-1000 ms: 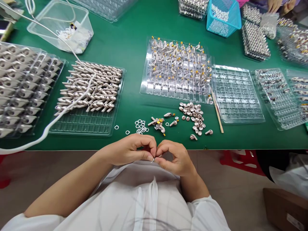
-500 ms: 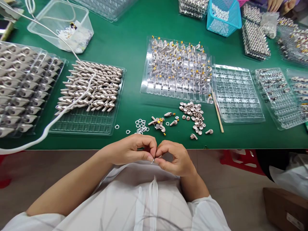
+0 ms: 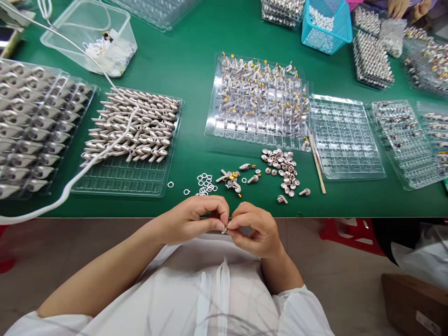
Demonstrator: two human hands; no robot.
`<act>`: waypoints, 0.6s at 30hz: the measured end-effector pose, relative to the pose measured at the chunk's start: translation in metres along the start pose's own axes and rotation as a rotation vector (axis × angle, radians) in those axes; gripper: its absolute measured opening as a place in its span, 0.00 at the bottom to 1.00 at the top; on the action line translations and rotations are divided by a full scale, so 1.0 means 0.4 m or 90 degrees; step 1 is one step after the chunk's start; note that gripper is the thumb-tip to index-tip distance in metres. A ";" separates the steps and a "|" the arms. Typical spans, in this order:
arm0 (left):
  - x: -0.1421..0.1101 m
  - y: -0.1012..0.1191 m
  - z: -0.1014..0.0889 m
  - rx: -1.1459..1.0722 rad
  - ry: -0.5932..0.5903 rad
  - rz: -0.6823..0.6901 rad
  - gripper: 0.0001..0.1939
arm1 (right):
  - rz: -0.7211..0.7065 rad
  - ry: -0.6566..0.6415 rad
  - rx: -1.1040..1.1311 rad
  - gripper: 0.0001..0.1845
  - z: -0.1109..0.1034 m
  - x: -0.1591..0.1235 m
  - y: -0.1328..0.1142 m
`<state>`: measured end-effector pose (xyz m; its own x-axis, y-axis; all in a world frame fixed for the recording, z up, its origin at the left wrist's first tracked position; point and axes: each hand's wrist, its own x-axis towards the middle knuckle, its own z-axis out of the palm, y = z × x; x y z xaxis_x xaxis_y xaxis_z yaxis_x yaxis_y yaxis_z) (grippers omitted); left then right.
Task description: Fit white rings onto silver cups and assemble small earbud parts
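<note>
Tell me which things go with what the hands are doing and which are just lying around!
Probably part of the job:
- tiny part between left hand and right hand
- white rings
- loose stemmed pieces
- round caps

Probably just lying about:
- white cable
- cardboard box
- red stool

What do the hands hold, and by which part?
The left hand and right hand pinch a small light piece; which part is gripped cannot be told.

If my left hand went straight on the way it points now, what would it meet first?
Most likely your right hand: the left hand points at it, and a small pale part shows between them. Depth is unclear, so I can't tell whether the two hands touch.
</note>
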<state>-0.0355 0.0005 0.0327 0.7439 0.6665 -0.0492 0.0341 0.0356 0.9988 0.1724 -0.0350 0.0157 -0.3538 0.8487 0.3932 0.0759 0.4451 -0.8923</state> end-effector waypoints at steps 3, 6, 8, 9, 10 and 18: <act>-0.001 0.000 0.001 0.006 0.011 0.006 0.06 | -0.001 0.006 -0.014 0.07 0.001 -0.002 0.001; 0.000 0.000 0.001 0.014 0.010 0.006 0.07 | -0.001 0.008 -0.017 0.06 0.001 -0.001 0.000; 0.001 -0.001 0.001 0.017 0.007 0.006 0.08 | 0.002 0.007 -0.011 0.07 0.002 0.000 -0.001; 0.002 -0.002 0.001 0.018 0.005 0.007 0.08 | 0.002 0.007 -0.005 0.07 0.002 0.001 -0.002; 0.002 -0.003 0.001 0.019 0.003 0.007 0.08 | 0.002 0.005 0.000 0.08 0.002 0.001 -0.002; 0.001 -0.004 0.004 0.030 -0.006 0.008 0.11 | -0.011 0.000 -0.008 0.07 0.003 0.006 -0.002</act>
<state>-0.0342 -0.0003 0.0310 0.7505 0.6599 -0.0369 0.0564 -0.0084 0.9984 0.1705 -0.0336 0.0172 -0.3552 0.8408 0.4086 0.0813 0.4632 -0.8825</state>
